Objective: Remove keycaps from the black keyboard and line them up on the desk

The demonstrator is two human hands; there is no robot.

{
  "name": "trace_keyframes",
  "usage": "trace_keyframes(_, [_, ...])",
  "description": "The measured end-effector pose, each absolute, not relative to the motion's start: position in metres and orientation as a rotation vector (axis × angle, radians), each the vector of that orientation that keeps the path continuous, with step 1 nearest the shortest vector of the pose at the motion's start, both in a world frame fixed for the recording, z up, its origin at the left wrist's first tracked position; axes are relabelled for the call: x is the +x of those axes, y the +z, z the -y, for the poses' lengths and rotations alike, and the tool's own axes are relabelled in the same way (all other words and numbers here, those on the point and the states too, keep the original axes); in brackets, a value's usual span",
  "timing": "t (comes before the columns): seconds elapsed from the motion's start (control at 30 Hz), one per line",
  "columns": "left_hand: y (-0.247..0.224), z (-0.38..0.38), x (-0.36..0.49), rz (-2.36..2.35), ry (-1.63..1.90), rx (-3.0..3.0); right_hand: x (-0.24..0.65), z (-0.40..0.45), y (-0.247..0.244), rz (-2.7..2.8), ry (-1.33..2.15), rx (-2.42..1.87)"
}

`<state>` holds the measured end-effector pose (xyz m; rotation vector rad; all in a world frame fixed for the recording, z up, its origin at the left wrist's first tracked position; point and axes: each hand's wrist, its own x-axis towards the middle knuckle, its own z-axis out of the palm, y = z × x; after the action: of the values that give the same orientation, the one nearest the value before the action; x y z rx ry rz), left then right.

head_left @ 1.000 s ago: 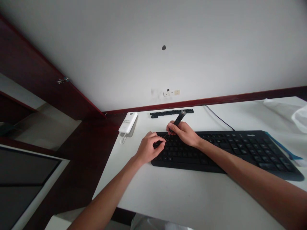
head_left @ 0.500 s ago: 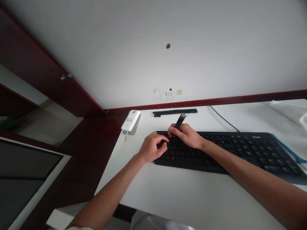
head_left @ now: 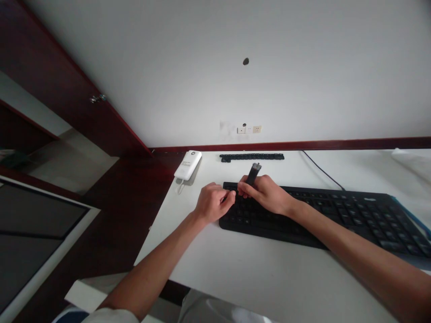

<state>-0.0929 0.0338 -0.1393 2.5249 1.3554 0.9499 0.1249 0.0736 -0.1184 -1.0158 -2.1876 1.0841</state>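
Note:
A black keyboard lies on the white table, its left end under my hands. My right hand grips a short, dark, stick-like tool, held tilted over the upper left keys. The tool's greyish end points up and away; its lower end is hidden by my fingers. Just left of it, my left hand is at the keyboard's left edge, thumb and fingers drawn together. Whatever may be between them is hidden. Behind the keyboard, black keycaps are lined up in a row, with a small piece in front at the left.
A white power bank with a short looped cable lies at the table's left edge. The keyboard's cable runs back toward the wall. Pale plastic sheeting and a blue strip are at the right. Wall sockets sit behind the table.
My left thumb and fingers have closed together from a wider curl. The tool in my right hand stands at a slightly different tilt. The whole view has shifted a little.

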Motion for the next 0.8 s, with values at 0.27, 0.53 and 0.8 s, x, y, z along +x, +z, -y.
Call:
trace_keyframes(0.27, [-0.136, -0.034, -0.095, -1.221, 0.876, 2.540, 0.121, -0.067, -0.107, 2.354, 0.928, -0.950])
trace_keyframes(0.53, [-0.143, -0.034, -0.095, -1.129, 0.795, 2.581, 0.124, -0.067, -0.103, 2.395, 0.985, -0.939])
trace_keyframes(0.8, [-0.142, -0.034, -0.094, -1.166, 0.727, 2.561, 0.136, -0.084, -0.114, 2.258, 1.277, -0.759])
